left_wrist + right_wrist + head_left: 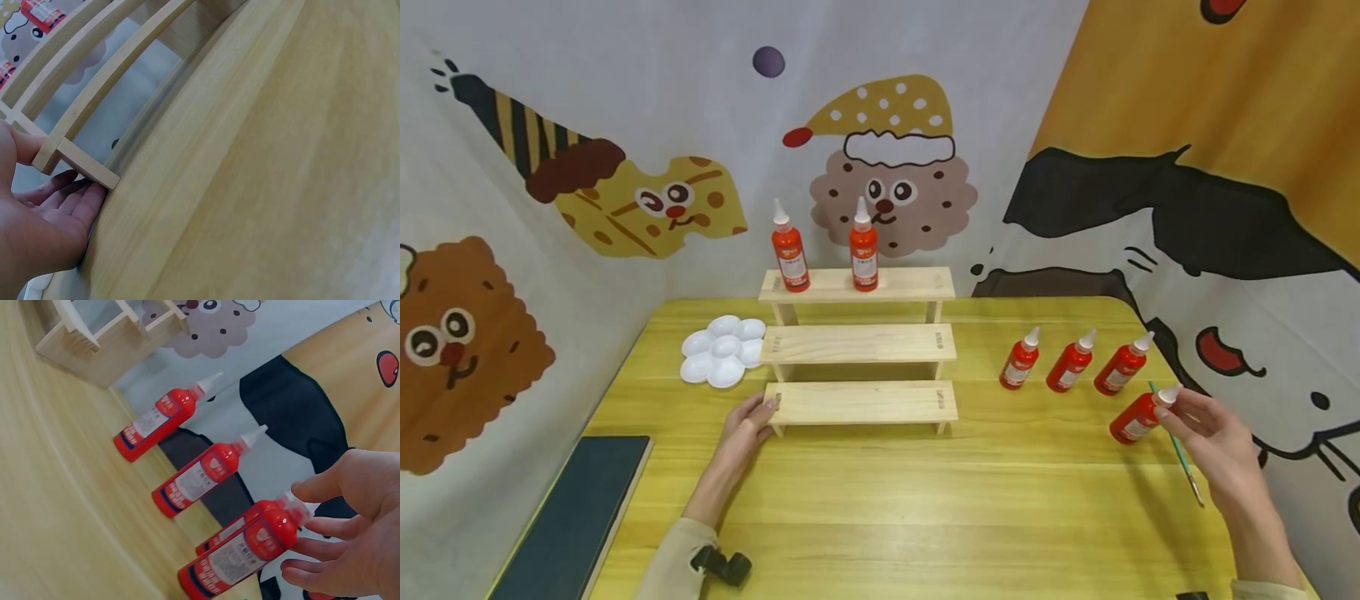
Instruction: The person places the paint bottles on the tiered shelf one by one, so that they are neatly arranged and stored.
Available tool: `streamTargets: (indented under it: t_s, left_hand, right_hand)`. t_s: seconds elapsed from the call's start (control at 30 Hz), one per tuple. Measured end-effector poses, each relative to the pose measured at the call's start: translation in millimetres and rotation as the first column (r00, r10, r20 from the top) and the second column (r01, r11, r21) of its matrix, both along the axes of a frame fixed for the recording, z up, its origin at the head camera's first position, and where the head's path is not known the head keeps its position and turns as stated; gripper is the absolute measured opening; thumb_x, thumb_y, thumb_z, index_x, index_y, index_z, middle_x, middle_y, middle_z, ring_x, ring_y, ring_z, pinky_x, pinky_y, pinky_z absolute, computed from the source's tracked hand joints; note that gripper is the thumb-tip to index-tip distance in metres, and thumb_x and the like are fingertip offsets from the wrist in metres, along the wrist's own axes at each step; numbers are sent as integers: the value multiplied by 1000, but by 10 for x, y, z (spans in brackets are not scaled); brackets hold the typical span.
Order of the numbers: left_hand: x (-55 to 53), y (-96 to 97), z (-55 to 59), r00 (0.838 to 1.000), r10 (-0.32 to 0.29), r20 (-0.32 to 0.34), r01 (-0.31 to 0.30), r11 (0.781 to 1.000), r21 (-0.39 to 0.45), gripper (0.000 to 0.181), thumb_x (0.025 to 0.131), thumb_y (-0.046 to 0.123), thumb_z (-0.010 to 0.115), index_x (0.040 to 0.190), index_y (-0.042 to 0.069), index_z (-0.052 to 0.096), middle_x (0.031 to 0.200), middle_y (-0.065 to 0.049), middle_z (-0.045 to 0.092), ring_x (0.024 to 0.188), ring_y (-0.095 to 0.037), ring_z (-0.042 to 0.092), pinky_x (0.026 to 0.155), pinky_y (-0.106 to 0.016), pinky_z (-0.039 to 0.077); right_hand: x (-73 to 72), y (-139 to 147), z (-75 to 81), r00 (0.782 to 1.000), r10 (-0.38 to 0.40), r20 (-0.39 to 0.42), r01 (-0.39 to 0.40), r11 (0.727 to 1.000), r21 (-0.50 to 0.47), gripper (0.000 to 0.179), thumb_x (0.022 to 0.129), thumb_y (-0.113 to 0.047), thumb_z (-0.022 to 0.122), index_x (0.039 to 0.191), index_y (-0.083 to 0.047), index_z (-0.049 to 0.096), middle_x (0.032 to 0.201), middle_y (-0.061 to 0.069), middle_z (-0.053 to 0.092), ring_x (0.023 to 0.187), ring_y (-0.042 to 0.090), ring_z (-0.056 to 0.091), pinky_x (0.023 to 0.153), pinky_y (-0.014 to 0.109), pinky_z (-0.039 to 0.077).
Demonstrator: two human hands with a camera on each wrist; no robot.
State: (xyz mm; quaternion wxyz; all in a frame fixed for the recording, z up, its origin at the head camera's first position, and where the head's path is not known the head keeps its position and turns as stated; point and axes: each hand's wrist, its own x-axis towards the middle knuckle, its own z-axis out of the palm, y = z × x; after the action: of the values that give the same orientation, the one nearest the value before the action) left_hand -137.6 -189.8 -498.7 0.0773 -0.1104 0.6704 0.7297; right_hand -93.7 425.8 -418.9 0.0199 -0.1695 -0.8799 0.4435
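Note:
A three-tier wooden shelf (857,343) stands on the table. My left hand (747,427) grips the left end of its lowest tier, thumb on top and fingers beneath around the end leg, as the left wrist view shows. Two red paint bottles with white nozzle caps, a left one (791,257) and a right one (864,254), stand on the top tier. On the right, my right hand (1213,437) has thumb and fingers around the cap and neck of another red paint bottle (240,556). Three more bottles stand beside it in a row, the nearest one (1122,367) just behind.
A white flower-shaped palette (724,350) lies left of the shelf. A thin green paintbrush (1183,462) lies by the right hand. At the table's left edge is a dark flat board (576,508). A printed curtain (700,67) hangs close behind the table.

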Motion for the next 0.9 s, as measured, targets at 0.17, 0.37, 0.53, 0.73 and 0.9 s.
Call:
streamTargets:
  t_s: [0.17,0.37,0.53,0.73,0.9]
  left_hand:
    - [9,4,9,1000,-1,11,1,1000,-5,57,107,20,49,155,-5,32,153,-30,41,99,6,62,91,-14,53]
    - [-6,4,-8,1000,10,2,-10,1000,8,56,107,19,50,154,-6,34,151,-31,42,100,5,62,90,-15,54]
    - [-5,2,-7,1000,9,-5,-9,1000,13,57,106,20,51,154,-7,34,151,-31,42,101,5,62,90,-15,54]
    - [-1,6,4,1000,16,3,-16,1000,20,54,106,19,51,152,-5,37,150,-28,45,100,4,63,90,-16,54]
    - [-1,-8,-3,1000,11,7,-11,1000,17,56,107,21,51,153,-6,35,152,-29,42,101,6,62,91,-15,53]
  right_hand:
    - [-14,11,-100,1000,11,8,-10,1000,-22,67,99,-42,64,152,-9,39,154,12,43,99,-16,44,72,2,45]
    - [-47,5,-148,998,11,57,-12,1000,11,76,100,-45,60,157,-4,30,159,26,33,121,1,48,73,5,45]
    - [-72,8,-210,998,25,62,-26,1000,10,77,101,-46,58,157,-2,29,159,27,32,121,1,47,71,5,44]
    - [-92,-13,-238,998,28,58,-31,999,40,77,103,-45,55,158,0,26,160,26,33,134,27,46,77,11,50]
    - [-93,-63,-246,999,13,37,-16,997,79,74,104,-44,52,157,2,28,157,31,36,136,46,42,75,10,52]
